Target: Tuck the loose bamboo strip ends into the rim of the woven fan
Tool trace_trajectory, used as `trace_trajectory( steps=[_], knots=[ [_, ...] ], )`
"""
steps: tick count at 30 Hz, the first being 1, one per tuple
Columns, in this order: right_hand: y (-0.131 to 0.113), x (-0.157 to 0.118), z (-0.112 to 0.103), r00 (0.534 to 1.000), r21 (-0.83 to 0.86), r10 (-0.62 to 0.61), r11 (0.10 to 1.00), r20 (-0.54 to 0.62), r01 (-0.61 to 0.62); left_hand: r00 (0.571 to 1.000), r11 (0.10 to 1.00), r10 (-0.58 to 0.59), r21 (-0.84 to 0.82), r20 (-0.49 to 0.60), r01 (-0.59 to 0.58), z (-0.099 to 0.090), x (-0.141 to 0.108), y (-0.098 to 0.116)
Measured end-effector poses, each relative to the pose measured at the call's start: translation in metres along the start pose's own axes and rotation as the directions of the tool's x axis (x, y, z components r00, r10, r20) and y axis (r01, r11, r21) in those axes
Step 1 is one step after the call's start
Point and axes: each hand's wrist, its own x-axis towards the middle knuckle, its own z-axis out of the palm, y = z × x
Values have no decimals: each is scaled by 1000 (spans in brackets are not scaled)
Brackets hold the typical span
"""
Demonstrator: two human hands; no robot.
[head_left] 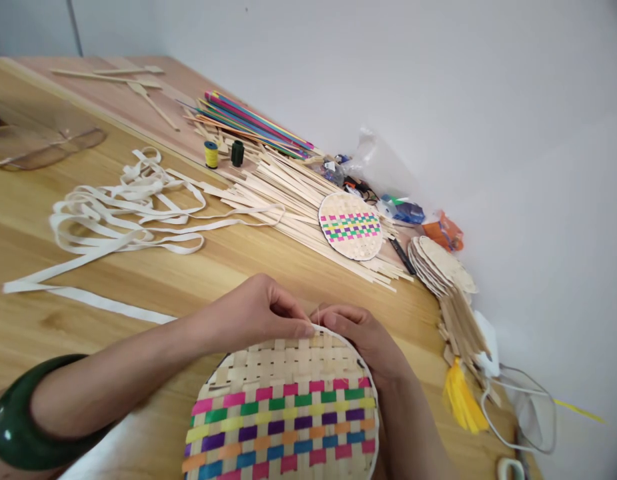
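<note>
A round woven bamboo fan (293,400) with rows of pink, green, yellow, purple, orange and blue strips stands tilted in front of me, its lower part cut off by the frame. White binding tape lines much of its rim. At the top edge, my left hand (263,317) pinches thumb to fingers on the rim. My right hand (363,337) wraps the upper right rim from behind, its thumb near the left fingertips. A fine pale line, perhaps thread, shows between the hands. A long white cloth tape (113,303) runs beneath my left forearm.
Tangled tape (128,207) lies left, beside glasses (53,150). Behind are bamboo strips (283,200), coloured strips (258,123), thread spools (211,155) and another woven disc (352,227). Stacked fans (441,267), a yellow tassel (463,397) and a cable (518,443) lie right, near the wall.
</note>
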Motion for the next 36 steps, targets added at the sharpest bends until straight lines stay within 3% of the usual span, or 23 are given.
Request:
trace_trajectory(
  steps=[6,7,9,12,14,17,20,26,29,32,36],
  knots=[
    [9,9,1,993,181,22,983,118,-43,999,999,43,-5,32,-43,3,1,-1],
    [10,11,0,996,204,-9,979,90,-10,998,998,61,-2,19,-61,3,1,-2],
    [11,16,-4,994,270,-85,957,-74,102,996,996,84,1,-1,-84,3,0,-2],
    [8,23,-14,926,346,-149,897,-347,274,997,997,74,-20,23,-74,2,0,-4],
    [3,24,-20,909,397,-148,864,-390,311,997,997,69,-29,38,-68,0,1,-4],
    [-3,20,-23,930,466,-132,835,-343,291,997,996,78,-36,-5,-78,-2,2,-5],
    [-3,20,-32,909,362,-195,871,-368,333,996,995,70,-63,-47,-73,-2,4,-6],
    [8,36,-79,770,147,-290,885,-568,441,996,991,78,-102,-35,-81,-1,3,-7],
    [11,40,-82,737,67,-336,887,-587,458,997,991,63,-112,-46,-67,-1,3,-7],
    [7,33,-64,783,53,-351,898,-513,437,998,993,55,-105,-38,-59,-3,4,-6],
    [-5,12,-36,877,42,-378,912,-296,407,997,995,36,-92,-61,-41,-5,6,-6]
  ],
)
